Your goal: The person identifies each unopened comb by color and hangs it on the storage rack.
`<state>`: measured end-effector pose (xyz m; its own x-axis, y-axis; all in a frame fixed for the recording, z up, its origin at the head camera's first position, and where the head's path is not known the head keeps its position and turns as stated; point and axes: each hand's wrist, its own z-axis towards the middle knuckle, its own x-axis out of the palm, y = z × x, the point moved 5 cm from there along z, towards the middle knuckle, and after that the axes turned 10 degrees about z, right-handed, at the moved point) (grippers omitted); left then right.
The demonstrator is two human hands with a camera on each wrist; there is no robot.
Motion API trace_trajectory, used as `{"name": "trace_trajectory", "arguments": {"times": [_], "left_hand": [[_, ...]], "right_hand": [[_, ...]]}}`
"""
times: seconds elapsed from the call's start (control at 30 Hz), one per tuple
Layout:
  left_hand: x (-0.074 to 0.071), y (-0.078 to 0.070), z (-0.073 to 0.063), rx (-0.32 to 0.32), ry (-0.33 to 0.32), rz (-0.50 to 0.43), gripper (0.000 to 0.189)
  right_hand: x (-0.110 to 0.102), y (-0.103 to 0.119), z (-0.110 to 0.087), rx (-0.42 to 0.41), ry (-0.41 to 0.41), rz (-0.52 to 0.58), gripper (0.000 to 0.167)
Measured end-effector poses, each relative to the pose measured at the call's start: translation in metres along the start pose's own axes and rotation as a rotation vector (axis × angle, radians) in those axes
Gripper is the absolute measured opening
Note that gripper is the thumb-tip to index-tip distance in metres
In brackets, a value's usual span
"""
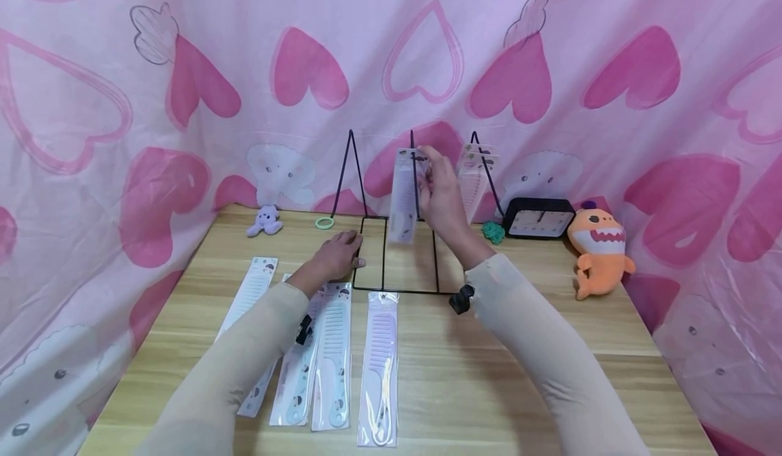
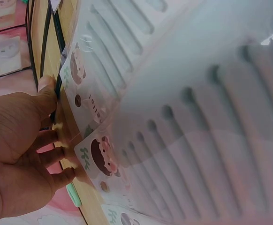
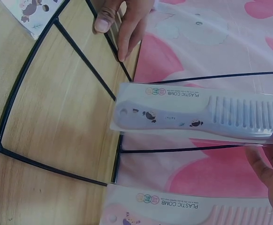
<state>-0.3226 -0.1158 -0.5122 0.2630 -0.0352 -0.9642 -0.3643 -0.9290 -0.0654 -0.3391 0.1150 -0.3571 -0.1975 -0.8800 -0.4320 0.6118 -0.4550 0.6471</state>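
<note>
My right hand (image 1: 438, 188) holds the upper part of a packaged lilac comb (image 3: 160, 115), upright at the middle prong of a black wire rack (image 1: 411, 292). Whether the prong passes through the packet's hole cannot be told. Packaged pink combs (image 1: 473, 178) hang on the rack's right prong; the left prong carries none. At the left side of the rack's base, my left hand (image 1: 334, 256) grips the wire, thumb and fingers around it. Just below that hand lie packaged combs (image 1: 332, 361), partly covered by the left forearm, and a packaged purple comb (image 1: 380, 368).
Along the back stand a purple octopus toy (image 1: 265, 220), a green ring (image 1: 324, 223), a green scrunched item (image 1: 493, 232) and a black clock (image 1: 539, 218). An orange shark plush (image 1: 597, 249) leans at the right. A pink heart-print curtain (image 1: 311, 69) surrounds the wooden table (image 1: 489, 388).
</note>
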Motion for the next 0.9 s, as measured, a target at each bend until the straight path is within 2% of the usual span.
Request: {"name": "trace_trajectory", "arguments": {"times": [0.37,0.53,0.7,0.9], "left_hand": [[0.000,0.000,0.001,-0.009,0.012,0.016,0.074],[-0.001,-0.002,0.001,-0.002,0.010,0.012,0.074],[-0.001,-0.003,0.001,0.003,0.005,0.000,0.074],[-0.001,-0.002,0.000,0.007,-0.005,0.021,0.073]], "right_hand": [[0.000,-0.001,0.003,0.024,-0.008,-0.003,0.058],[-0.004,-0.001,-0.001,0.004,-0.001,0.002,0.065],[-0.013,0.003,-0.014,-0.040,0.028,-0.036,0.072],[-0.018,0.011,-0.038,-0.043,0.132,-0.070,0.075]]}}
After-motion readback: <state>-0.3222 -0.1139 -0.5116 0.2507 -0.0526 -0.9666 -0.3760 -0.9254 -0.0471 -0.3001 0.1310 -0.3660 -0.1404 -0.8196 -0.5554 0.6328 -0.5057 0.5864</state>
